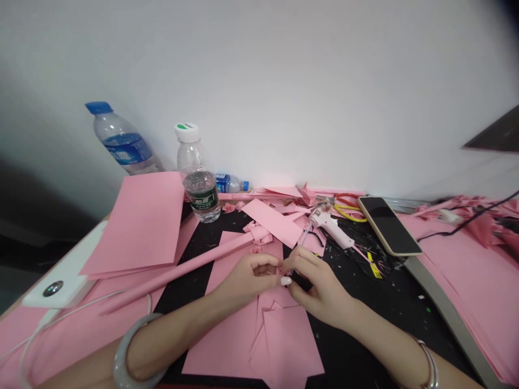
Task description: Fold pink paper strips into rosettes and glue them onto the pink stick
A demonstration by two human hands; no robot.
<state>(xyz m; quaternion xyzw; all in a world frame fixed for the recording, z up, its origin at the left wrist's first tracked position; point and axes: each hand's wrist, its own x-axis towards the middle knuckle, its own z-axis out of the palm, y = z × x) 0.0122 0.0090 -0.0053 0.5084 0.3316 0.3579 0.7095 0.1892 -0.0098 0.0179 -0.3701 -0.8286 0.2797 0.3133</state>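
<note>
My left hand point(261, 273) and my right hand point(314, 278) meet above the middle of the table, fingertips pinched together. Between them a small piece of pink paper point(280, 270) shows; the fingers hide most of it. Beneath the hands lie pink paper sheets point(227, 335), some cut to smaller squares. A rolled pink paper tube point(182, 270) slants past my left hand, with folded pink paper point(259, 233) at its far end. Just beyond my right hand is a white glue gun point(334, 228) lying on its side.
A phone point(389, 224) lies at the right, near stacked pink sheets point(466, 275). On the left are a white power bank point(67, 281) with a cable, a pink paper stack point(140, 227), and a standing water bottle point(197, 178). A blue-capped bottle point(124, 143) leans behind.
</note>
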